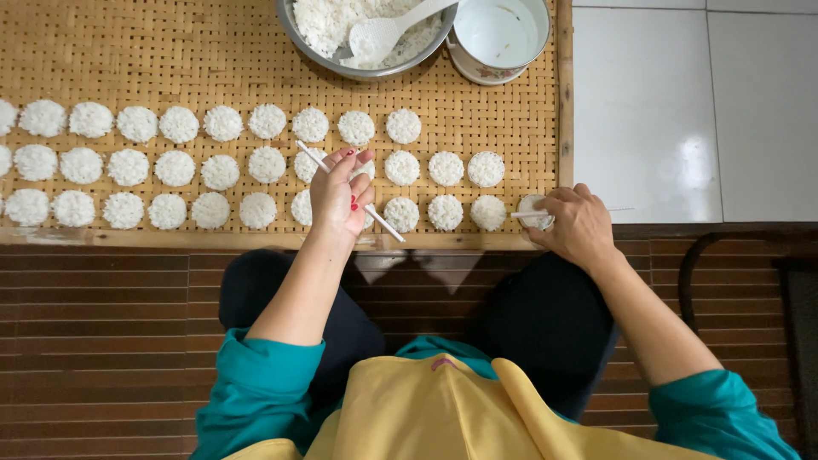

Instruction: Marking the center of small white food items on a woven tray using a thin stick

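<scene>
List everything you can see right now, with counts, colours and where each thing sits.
Rice discs: about three dozen, white, three rows on the mat.
Woven mat: one, tan, under the discs.
Metal bowl: one, silver, top centre, holds white rice.
Paddle: one, white, in the bowl.
Pot: one, white enamel, right of the bowl.
Tiles: white, right of the mat.
Slatted floor: brown, below the mat.
Left hand: holds a thin white stick.
Right hand: on a small white ring mould at the mat's corner.
</scene>
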